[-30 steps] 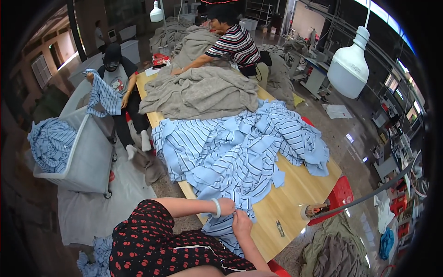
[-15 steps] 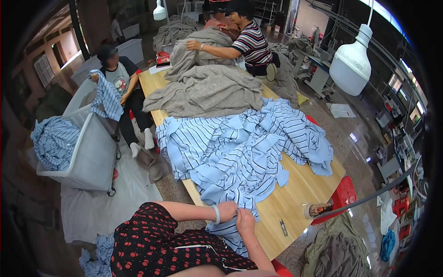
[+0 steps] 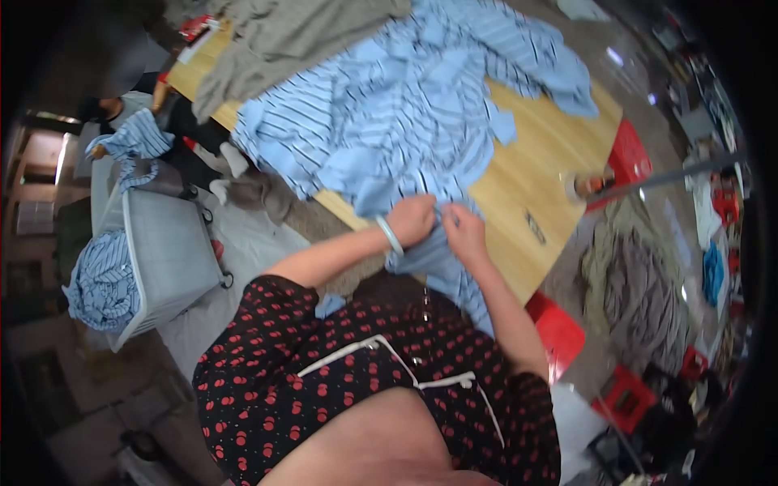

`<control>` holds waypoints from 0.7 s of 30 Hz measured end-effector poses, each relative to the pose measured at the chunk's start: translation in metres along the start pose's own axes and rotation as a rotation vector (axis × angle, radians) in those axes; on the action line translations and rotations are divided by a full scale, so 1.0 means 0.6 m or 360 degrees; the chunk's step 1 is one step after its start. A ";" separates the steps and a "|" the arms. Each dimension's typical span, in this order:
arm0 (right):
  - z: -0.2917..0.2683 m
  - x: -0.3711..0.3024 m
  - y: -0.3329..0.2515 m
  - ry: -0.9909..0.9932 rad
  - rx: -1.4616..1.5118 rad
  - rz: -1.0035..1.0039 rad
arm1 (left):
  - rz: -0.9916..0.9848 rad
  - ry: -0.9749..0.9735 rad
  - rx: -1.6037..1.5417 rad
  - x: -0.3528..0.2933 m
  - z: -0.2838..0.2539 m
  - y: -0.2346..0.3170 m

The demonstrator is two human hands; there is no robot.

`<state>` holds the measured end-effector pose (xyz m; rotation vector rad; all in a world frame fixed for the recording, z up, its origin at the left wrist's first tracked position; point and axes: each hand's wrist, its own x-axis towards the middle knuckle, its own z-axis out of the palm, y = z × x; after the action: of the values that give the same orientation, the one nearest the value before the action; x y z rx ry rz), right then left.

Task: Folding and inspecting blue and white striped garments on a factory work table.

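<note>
Currently | left fingers [image 3: 425,207], right fingers [image 3: 454,215] gripping | rumpled striped cloth [image 3: 405,125] | wood-grain table [image 3: 531,174]

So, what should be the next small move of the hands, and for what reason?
Probably draw the right hand slightly away from the left hand, to flatten the blue striped cloth: both seem to pinch it, close together, and it lies rumpled.

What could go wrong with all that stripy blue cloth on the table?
The striped cloth might slide down, because part of it hangs over the near edge of the table, below the left hand and right hand. The small tool lying on the table could get swept off if cloth is dragged across it. The container near the table's far-right edge might get knocked over.
</note>
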<state>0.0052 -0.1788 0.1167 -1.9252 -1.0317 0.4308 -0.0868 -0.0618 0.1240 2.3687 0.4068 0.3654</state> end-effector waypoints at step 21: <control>-0.039 -0.019 -0.054 0.0101 0.1064 0.0367 | -0.0412 -0.0755 -0.1226 0.053 -0.223 0.078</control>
<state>-0.0026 -0.1921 0.1550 -1.4360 -0.5239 0.7338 -0.0979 -0.0035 0.2568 1.5527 0.2715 -0.1522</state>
